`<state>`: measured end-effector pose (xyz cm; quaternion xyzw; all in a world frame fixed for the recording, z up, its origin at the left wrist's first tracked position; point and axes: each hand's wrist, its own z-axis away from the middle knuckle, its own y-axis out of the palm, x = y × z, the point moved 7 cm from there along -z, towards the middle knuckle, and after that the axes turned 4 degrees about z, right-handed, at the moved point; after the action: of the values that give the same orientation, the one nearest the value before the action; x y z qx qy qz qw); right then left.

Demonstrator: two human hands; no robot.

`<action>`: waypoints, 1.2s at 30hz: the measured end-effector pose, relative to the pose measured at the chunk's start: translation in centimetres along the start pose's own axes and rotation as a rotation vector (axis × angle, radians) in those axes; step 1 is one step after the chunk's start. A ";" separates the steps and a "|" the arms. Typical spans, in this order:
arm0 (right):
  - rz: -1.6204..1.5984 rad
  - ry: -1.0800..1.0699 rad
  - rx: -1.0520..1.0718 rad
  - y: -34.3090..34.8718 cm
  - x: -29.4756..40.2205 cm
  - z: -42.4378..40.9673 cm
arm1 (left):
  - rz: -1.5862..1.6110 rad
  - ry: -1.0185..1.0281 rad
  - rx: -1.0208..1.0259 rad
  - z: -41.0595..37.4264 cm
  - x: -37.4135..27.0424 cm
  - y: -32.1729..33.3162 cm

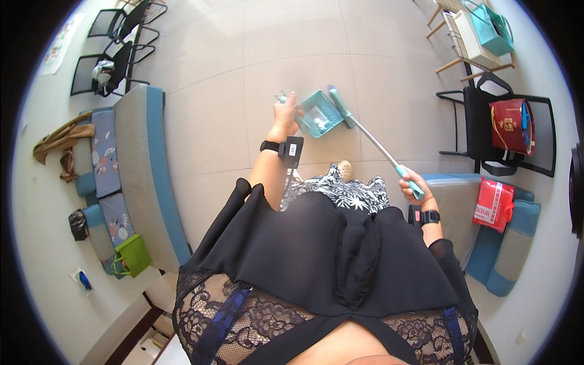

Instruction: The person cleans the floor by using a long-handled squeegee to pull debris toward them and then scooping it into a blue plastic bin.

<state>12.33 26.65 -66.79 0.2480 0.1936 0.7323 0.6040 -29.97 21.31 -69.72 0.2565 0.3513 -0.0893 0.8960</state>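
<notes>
My left hand [285,114] is closed around the upright handle of a teal plastic dustpan, whose top shows just beyond my fingers. The dustpan's tray [322,96] opens out to the right of this hand, with some whitish bits [319,121] inside it. In my right hand [417,185] is the teal grip of a broom [378,143] with a metal pole. The pole slants away to a teal broom head [340,104] beside the dustpan's right edge. Whether the bristles touch the floor cannot be made out.
Pale tiles cover the floor [205,123]. A grey-and-blue sofa [141,155] with a green bag [133,255] stands left, and black chairs [125,57] beyond it. To the right are another sofa [456,196], a black chair [477,123] with a red bag [511,125], and a wooden-legged rack [470,41].
</notes>
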 end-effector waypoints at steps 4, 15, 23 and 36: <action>-0.128 -0.092 -0.069 -3.3 -0.3 -2.1 | -0.072 -0.026 0.041 1.0 -0.7 0.8; 0.004 0.045 -0.274 -1.1 -1.3 -7.0 | -0.119 -0.093 0.045 1.8 0.3 1.3; -0.351 -0.298 0.085 -4.1 -6.0 -0.9 | -0.342 -0.048 0.331 4.4 5.1 9.9; -0.419 -0.321 -0.016 -14.6 7.0 -6.7 | -0.267 -0.045 0.209 4.7 5.1 8.2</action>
<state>18.85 36.45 -79.74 0.3107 0.1365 0.5439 0.7674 -20.67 25.99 -67.03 0.2972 0.3510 -0.2494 0.8522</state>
